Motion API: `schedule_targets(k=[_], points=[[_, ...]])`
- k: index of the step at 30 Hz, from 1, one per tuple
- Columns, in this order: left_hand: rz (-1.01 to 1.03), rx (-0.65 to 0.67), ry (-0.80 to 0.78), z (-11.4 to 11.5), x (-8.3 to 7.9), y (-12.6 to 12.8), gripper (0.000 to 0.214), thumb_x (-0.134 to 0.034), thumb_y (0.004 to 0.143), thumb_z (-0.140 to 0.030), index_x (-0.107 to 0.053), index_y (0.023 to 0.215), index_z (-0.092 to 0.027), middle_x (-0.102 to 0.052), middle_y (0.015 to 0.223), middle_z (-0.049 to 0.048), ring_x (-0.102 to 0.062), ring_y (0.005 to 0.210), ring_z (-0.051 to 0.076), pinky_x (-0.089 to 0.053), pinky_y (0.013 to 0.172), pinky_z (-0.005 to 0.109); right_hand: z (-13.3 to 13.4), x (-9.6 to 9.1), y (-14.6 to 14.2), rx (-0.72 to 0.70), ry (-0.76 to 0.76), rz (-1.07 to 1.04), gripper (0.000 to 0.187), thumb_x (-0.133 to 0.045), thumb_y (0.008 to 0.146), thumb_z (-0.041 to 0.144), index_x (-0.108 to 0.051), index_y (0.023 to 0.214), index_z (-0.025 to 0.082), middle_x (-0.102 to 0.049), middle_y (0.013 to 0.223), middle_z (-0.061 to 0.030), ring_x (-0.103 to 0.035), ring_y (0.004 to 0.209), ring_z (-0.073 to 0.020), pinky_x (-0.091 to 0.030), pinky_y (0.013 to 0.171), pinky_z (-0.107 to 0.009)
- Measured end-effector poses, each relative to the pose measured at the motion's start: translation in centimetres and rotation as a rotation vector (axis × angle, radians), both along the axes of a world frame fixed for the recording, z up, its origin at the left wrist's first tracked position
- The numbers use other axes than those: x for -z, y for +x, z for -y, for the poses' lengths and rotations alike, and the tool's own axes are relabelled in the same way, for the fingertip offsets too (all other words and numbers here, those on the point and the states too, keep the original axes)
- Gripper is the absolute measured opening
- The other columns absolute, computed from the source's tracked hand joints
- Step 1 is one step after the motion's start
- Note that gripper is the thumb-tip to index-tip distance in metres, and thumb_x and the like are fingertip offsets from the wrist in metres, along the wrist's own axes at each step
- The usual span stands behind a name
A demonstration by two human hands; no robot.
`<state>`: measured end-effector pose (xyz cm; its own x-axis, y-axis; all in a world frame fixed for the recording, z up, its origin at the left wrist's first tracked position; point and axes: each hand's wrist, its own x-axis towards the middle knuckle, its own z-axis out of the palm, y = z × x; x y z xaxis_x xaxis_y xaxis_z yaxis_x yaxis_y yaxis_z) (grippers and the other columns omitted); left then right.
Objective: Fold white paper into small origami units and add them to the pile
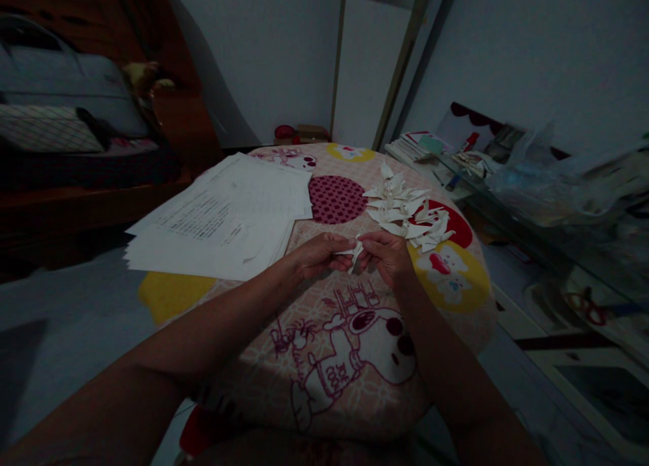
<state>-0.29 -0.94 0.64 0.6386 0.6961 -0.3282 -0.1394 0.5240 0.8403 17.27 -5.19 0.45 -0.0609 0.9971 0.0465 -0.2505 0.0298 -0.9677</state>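
Observation:
A small folded piece of white paper (356,253) is pinched between my two hands above the middle of the table. My left hand (324,255) is closed on its left side, thumb on top. From the other side my right hand (386,251) grips it between thumb and fingers. Just beyond my right hand lies a heap of folded white paper cranes (400,205). To the left, near my left hand, rests a spread stack of printed sheets (223,216), with small paper scraps on it.
A cartoon-patterned cloth (324,358) covers the round table. On the right stands a glass-topped cabinet (547,243) with a plastic bag (547,175) and papers (418,145). A wooden bench (177,128) with bags is at the left. A white upright appliance (370,60) stands behind.

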Motion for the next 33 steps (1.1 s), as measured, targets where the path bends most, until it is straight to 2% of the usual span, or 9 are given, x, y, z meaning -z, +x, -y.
schedule_targets(k=[14,22,33], points=[[-0.001,-0.029,0.002,0.28,-0.35,0.22,0.018,-0.081,0.079,-0.02,-0.071,0.072,-0.007,-0.069,0.063,0.0076,-0.06,0.048,0.008,-0.049,0.048,0.016,-0.07,0.41,-0.23,-0.019,-0.021,-0.011,0.031,-0.085,0.066,0.04,-0.071,0.082,0.017,-0.071,0.057,0.0008,-0.062,0.041,-0.0133,-0.054,0.043,-0.025],[0.028,-0.026,-0.006,0.09,-0.17,0.1,0.016,-0.076,0.084,-0.019,-0.073,0.074,-0.007,-0.069,0.065,0.0071,-0.06,0.047,0.007,-0.049,0.046,0.015,0.03,-0.47,-0.03,-0.004,-0.046,0.001,0.034,-0.09,0.056,0.041,-0.074,0.075,0.018,-0.073,0.057,-0.0007,-0.062,0.04,-0.0143,-0.053,0.04,-0.025],[-0.006,-0.009,0.025,0.03,-0.04,0.12,0.02,-0.083,0.078,-0.023,-0.071,0.071,-0.008,-0.067,0.06,0.0053,-0.059,0.047,0.008,-0.049,0.047,0.016,0.05,-0.3,-0.05,0.004,-0.049,0.023,0.028,-0.088,0.057,0.038,-0.073,0.07,0.018,-0.071,0.055,-0.0009,-0.061,0.039,-0.0137,-0.05,0.04,-0.024]])
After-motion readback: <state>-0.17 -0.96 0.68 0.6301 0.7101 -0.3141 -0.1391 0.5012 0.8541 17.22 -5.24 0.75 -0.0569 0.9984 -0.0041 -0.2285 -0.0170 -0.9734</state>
